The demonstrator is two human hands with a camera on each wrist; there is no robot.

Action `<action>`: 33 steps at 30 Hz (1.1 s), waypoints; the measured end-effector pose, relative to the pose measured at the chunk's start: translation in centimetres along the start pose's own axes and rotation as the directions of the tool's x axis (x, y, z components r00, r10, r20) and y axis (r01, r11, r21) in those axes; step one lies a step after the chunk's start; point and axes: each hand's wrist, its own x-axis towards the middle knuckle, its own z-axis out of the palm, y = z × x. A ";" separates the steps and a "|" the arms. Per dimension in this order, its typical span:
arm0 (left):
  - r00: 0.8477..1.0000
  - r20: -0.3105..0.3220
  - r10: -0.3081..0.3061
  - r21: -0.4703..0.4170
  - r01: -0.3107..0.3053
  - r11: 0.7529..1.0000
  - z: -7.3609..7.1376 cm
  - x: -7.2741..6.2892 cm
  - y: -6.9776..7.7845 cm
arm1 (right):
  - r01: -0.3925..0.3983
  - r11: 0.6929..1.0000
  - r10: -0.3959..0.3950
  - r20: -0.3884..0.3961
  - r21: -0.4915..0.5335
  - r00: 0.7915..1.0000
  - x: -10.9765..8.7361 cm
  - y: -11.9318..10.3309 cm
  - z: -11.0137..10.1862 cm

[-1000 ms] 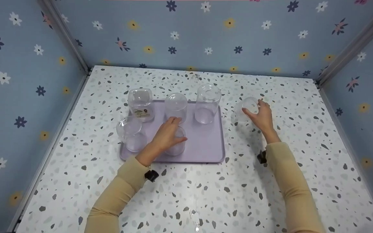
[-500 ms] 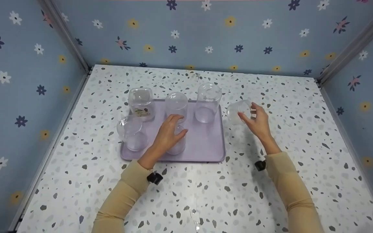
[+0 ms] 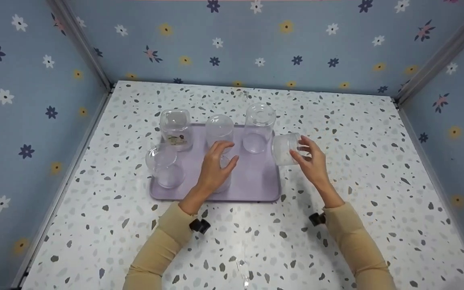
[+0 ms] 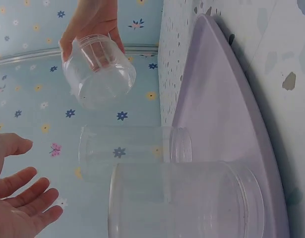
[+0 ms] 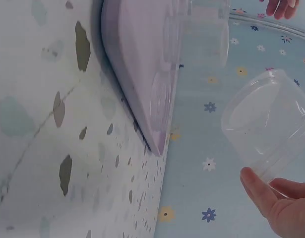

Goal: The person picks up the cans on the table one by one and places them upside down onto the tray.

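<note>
My right hand (image 3: 311,163) holds a clear plastic jar (image 3: 285,149) in the air at the right edge of the lilac tray (image 3: 254,181). The jar lies tilted on its side, its ridged neck near the fingers, as the left wrist view shows. Over the front middle jar (image 3: 224,184) hovers my left hand (image 3: 215,167), thumb and fingers spread. In the left wrist view, that left hand (image 4: 21,193) is apart from the upright jar (image 4: 182,203), whose ridged neck is down on the tray. Part of this jar is hidden by the hand in the head view.
Along the tray's back stand a square jar (image 3: 175,129) with a label, a round jar (image 3: 219,129) and a taller one (image 3: 259,125). Another clear jar (image 3: 166,167) is at front left. Flowered panels (image 3: 272,44) enclose the speckled table (image 3: 361,161) on three sides.
My right hand has brought its jar leftward to the tray's edge, tipping it over. My left hand has moved slightly right and its fingers have come off the front middle jar.
</note>
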 end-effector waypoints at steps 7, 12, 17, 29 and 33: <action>0.998 -0.050 0.023 -0.042 -0.025 0.999 0.8 -0.7 0.3 | -0.041 0.996 0.037 0.048 0.083 0.998 -1.8 -4.0 1.1; 0.999 -0.033 0.036 -0.115 -0.040 0.993 1.5 -0.9 0.4 | -0.023 0.981 0.006 0.090 0.195 0.996 -2.3 -2.3 2.0; 0.999 0.012 0.051 -0.160 -0.048 0.986 2.1 -1.1 0.5 | -0.061 0.955 0.022 0.136 0.289 0.990 -2.8 -1.7 2.8; 0.985 0.141 0.100 -0.276 -0.058 0.960 3.1 -2.0 0.8 | -0.189 0.854 0.085 0.227 0.486 0.970 -4.2 -2.4 4.4; 0.982 0.176 0.075 -0.260 -0.027 0.965 3.3 -2.2 0.8 | -0.182 0.847 0.070 0.234 0.500 0.970 -4.6 -2.2 4.7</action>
